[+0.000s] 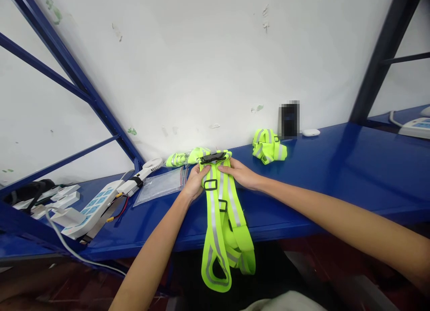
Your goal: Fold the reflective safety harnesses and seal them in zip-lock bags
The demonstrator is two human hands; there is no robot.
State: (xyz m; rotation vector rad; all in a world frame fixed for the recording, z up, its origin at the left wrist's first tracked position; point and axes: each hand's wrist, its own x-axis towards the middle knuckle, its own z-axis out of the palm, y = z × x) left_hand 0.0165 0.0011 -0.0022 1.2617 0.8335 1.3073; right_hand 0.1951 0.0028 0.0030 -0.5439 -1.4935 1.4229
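A neon-yellow reflective vest [215, 221] made of straps with silver stripes hangs from both hands over the front edge of the table. My left hand [196, 181] grips its upper left side, thumb on top. At the upper right side, my right hand [238, 172] is closed on the same vest, its thumb pressed on the strap. Between the hands, a black buckle [213, 157] lies across the top of the vest. Two black slide adjusters [211, 185] show on the straps below. The fingers behind the vest are hidden.
Another neon-yellow vest [268, 145] lies bundled by the wall, near a dark pixelated block [289, 119] and a white case [311, 132]. More neon-yellow straps [178, 159] lie behind my left hand. A clear plastic bag [159, 185], handheld fan [152, 164] and power strip [96, 208] are at left on the blue table [322, 167].
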